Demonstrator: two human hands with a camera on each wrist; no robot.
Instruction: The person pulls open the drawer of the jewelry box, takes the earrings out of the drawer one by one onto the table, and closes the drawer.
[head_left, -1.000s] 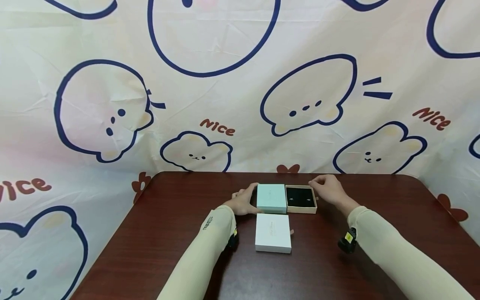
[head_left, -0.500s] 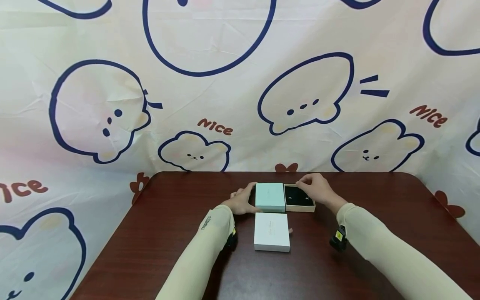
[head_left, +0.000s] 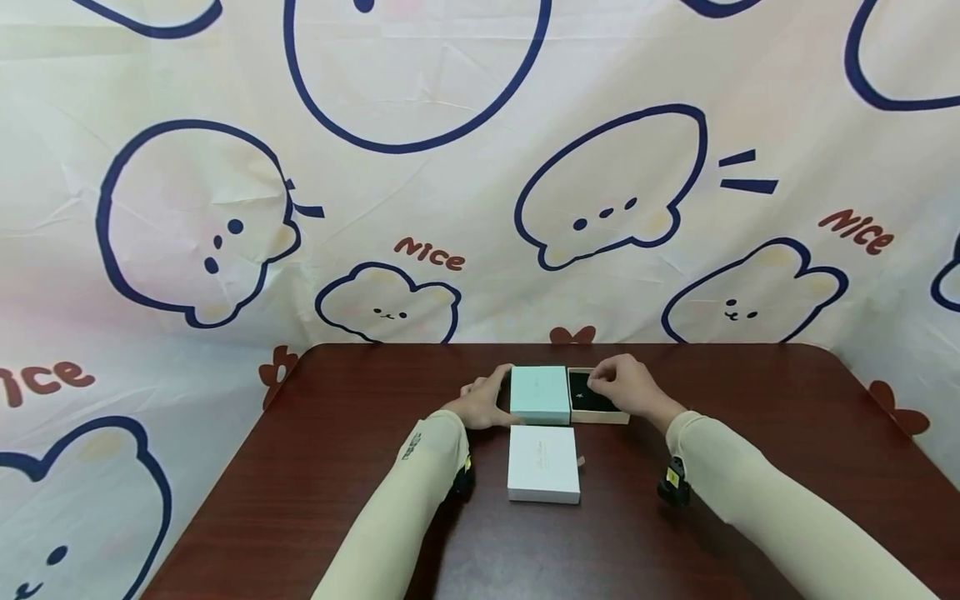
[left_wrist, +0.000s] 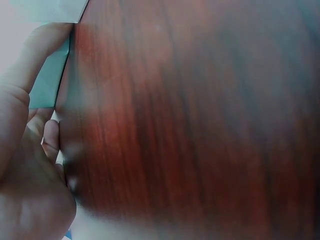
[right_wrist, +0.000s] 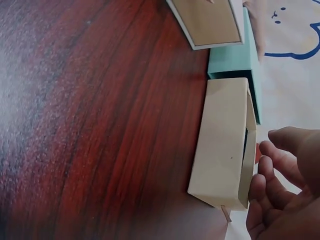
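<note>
My left hand (head_left: 480, 407) grips the left side of a mint-green jewelry box sleeve (head_left: 540, 393), thumb at the near edge and fingers towards the back. Its cream drawer (head_left: 604, 417) is pulled out to the right, with a black insert (head_left: 579, 383) inside. One tiny silver star-shaped stud (head_left: 579, 396) shows on the insert. Over the drawer's right part hovers my right hand (head_left: 630, 387), fingers loosely bent, hiding the rest of the insert. In the right wrist view, its thumb (right_wrist: 287, 137) and fingertips stand apart with nothing visible between them.
A white box (head_left: 543, 464) lies just in front of the mint one, a small ribbon tab (head_left: 581, 461) at its right side. Both stand on a dark reddish-brown wooden table (head_left: 360, 500). A cartoon-printed cloth (head_left: 480, 192) hangs behind the table.
My right hand has moved from the drawer's right edge leftward and down over the black insert, covering the right-hand star stud. The left hand keeps its hold; the boxes stay put.
</note>
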